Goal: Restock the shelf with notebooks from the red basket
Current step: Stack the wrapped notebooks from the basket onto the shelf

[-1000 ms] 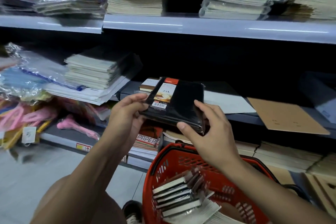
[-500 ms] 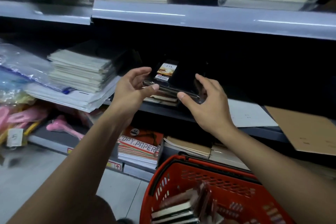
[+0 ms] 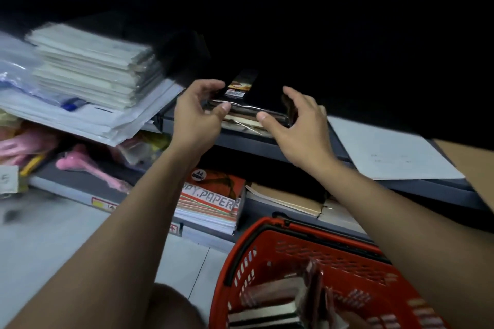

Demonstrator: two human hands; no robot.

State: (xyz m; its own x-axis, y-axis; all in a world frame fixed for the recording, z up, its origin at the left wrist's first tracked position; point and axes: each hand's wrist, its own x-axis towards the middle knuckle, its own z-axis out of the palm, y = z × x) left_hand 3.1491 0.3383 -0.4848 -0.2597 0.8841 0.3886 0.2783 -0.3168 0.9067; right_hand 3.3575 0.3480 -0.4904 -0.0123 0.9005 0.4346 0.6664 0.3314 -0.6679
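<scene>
The black shrink-wrapped notebook (image 3: pixel 263 93) lay flat on a short pile at the front edge of the dark metal shelf (image 3: pixel 267 141) — one placed, by the look of it. The left hand (image 3: pixel 199 112) and right hand (image 3: pixel 296 125) flanked it, fingers loosely spread, thumbs touching its glossy front edge, gripping nothing. More notebooks (image 3: pixel 267 312), slim and hard-edged, waited in the red basket (image 3: pixel 267 246) of perforated plastic — so plenty seemed left.
</scene>
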